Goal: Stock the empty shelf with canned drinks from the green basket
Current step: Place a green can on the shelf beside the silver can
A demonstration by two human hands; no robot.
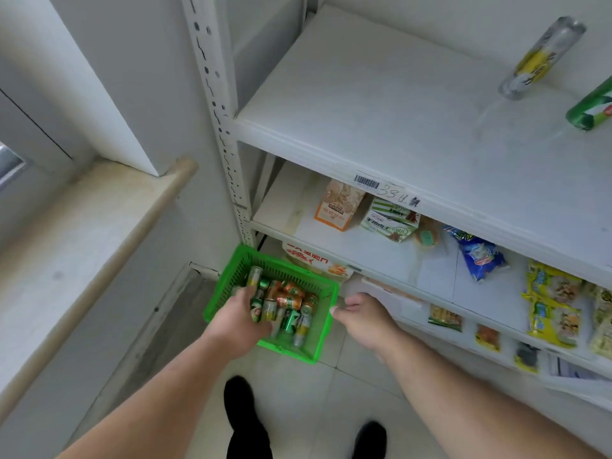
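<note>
Left hand reaches among basket cans.

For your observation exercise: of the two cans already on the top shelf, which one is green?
The green can at the shelf's far right edge, partly cut off. The other can, behind it, is silver and yellow.

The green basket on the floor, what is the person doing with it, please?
A person bends over the green basket of cans and reaches in with the left hand, fingers on a can. The right hand hovers beside the basket, holding nothing. The top shelf has just two cans at its right end.
</note>
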